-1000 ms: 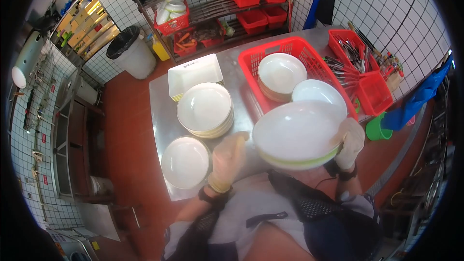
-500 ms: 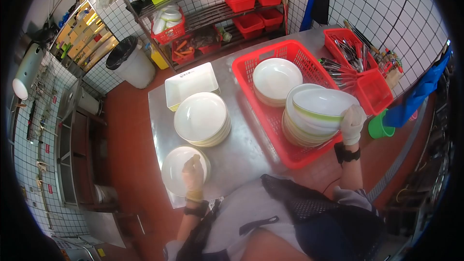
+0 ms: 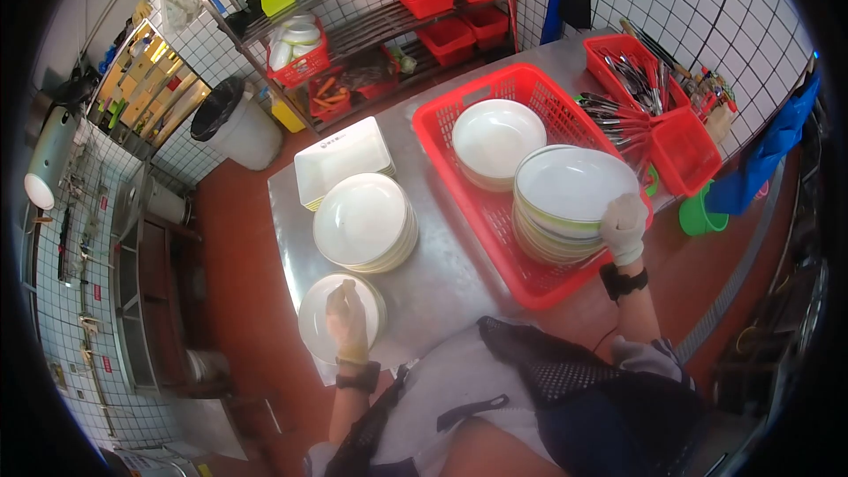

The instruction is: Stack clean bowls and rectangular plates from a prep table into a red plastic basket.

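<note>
My right hand (image 3: 624, 223), in a pale glove, grips the near right rim of a white bowl (image 3: 572, 184). This bowl sits on top of a stack of green-banded bowls (image 3: 552, 246) inside the red basket (image 3: 521, 287). At the near left of the table, my gloved left hand (image 3: 347, 314) is over a shorter stack of white bowls (image 3: 316, 322). Its fingers are bunched together, and whatever they may hold is hidden. Behind it stands a taller stack of white bowls (image 3: 362, 221).
Rectangular white dishes (image 3: 340, 163) are stacked at the table's far left. Another bowl stack (image 3: 499, 140) stands in the basket. Red cutlery trays (image 3: 685, 155) lie to the right. A shelf rack (image 3: 353, 22), bin (image 3: 243, 128) and green bucket (image 3: 704, 215) surround the metal table (image 3: 442, 269).
My right hand has moved left and the bowl in it has gone from raised and tilted to resting on the stack. My left hand stays over the near bowls. The view has shifted slightly.
</note>
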`<state>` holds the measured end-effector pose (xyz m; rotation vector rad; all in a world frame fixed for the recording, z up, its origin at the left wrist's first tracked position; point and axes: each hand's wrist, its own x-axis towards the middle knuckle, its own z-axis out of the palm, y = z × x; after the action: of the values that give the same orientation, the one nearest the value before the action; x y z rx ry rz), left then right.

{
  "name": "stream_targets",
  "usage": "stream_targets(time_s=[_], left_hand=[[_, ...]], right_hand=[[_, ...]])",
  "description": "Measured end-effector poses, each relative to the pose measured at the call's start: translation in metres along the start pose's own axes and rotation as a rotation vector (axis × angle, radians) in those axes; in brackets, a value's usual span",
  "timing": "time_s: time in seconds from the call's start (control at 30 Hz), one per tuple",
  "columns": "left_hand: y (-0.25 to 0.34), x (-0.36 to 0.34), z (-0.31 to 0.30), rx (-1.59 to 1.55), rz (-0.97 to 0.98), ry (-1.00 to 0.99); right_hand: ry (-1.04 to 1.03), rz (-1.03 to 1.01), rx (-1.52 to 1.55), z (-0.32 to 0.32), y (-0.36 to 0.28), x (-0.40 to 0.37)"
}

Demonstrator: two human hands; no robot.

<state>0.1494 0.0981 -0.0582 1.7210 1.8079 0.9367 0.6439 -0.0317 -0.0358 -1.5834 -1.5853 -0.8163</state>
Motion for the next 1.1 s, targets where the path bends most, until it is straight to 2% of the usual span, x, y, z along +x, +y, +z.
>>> stream_targets(time_s=[0.03,0.17,0.23,0.3,0.37,0.4,0.47,0.5,0.57,0.6,0.67,0.8,0.87,0.97,1.03,1.1], left_hand=[[0.002,0.002,0.002,-0.003,0.018,0.008],[0.014,0.011,0.004,-0.006,0.078,-0.012],[0.015,0.015,0.009,-0.014,0.138,0.002],[0.014,0.022,0.015,-0.024,0.199,0.021],[0.005,0.031,0.023,0.036,0.477,0.058],[0.001,0.038,0.027,0.036,0.478,0.058],[-0.011,0.05,0.042,0.01,0.646,0.15],[-0.02,0.06,0.048,0.01,0.647,0.15],[-0.044,0.075,0.06,0.314,0.759,0.046],[-0.052,0.079,0.066,0.313,0.759,0.046],[-0.065,0.087,0.074,0.574,0.799,-0.007],[-0.075,0.107,0.085,0.473,0.875,0.06],[-0.086,0.116,0.095,0.451,0.944,0.188],[-0.086,0.118,0.094,0.551,0.865,0.086],[-0.061,0.112,0.082,0.521,0.84,0.124],[-0.051,0.115,0.077,0.495,0.82,0.171]], right_hand=[[-0.011,-0.018,-0.097,0.001,0.0,-0.007],[-0.031,-0.013,-0.118,0.0,-0.003,-0.014],[-0.163,-0.017,-0.132,-0.003,-0.003,-0.015],[-0.181,-0.014,-0.135,-0.003,-0.006,-0.008],[-0.209,-0.01,-0.146,-0.008,-0.007,-0.007],[-0.213,-0.041,-0.206,-0.005,-0.006,-0.007],[-0.226,-0.077,-0.276,-0.01,-0.009,-0.004],[-0.155,-0.003,-0.23,-0.013,-0.015,0.003],[-0.089,0.062,-0.189,-0.025,-0.028,0.017],[-0.045,0.116,-0.124,-0.03,-0.033,0.022],[0.0,0.166,-0.063,-0.04,-0.042,0.028],[-0.088,0.166,-0.098,-0.055,-0.042,0.017],[-0.127,0.16,-0.094,-0.063,-0.044,0.014],[-0.111,0.191,-0.177,-0.073,-0.045,0.012],[-0.084,0.314,-0.072,-0.077,-0.056,0.017],[-0.086,0.304,-0.135,-0.073,-0.057,0.009]])
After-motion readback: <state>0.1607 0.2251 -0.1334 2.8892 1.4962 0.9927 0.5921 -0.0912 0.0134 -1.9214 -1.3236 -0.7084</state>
